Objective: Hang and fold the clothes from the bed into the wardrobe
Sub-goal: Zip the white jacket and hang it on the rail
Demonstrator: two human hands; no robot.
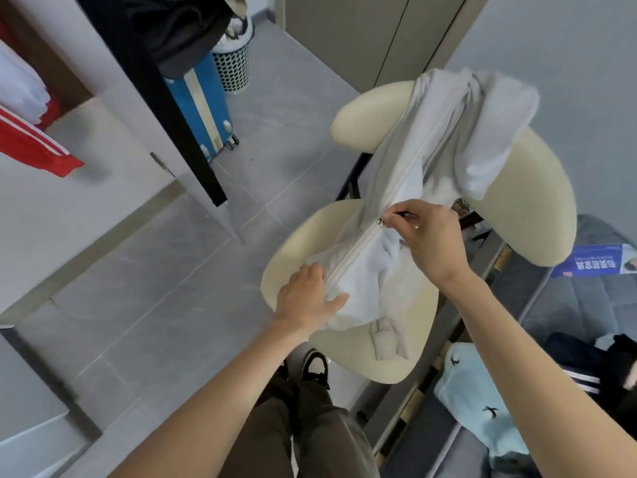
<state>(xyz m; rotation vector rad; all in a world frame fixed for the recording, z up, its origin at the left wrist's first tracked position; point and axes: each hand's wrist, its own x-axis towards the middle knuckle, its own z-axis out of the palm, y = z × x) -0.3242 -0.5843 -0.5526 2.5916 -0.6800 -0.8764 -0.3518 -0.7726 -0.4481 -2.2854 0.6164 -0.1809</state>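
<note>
Early on, seemingly: right hand (431, 243) pinches the zipper pull (380, 221), left hand (306, 298) clutches the grey jacket (431, 139), other clothes (482, 408) unhung on the bed (568, 305).

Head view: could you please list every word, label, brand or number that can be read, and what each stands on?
On the blue leaflet at the right edge: white characters, upside down here, too blurred to quote.
Its smaller print: too small to read.
On the white jacket, blue suitcase and red garment: no text visible.
</note>
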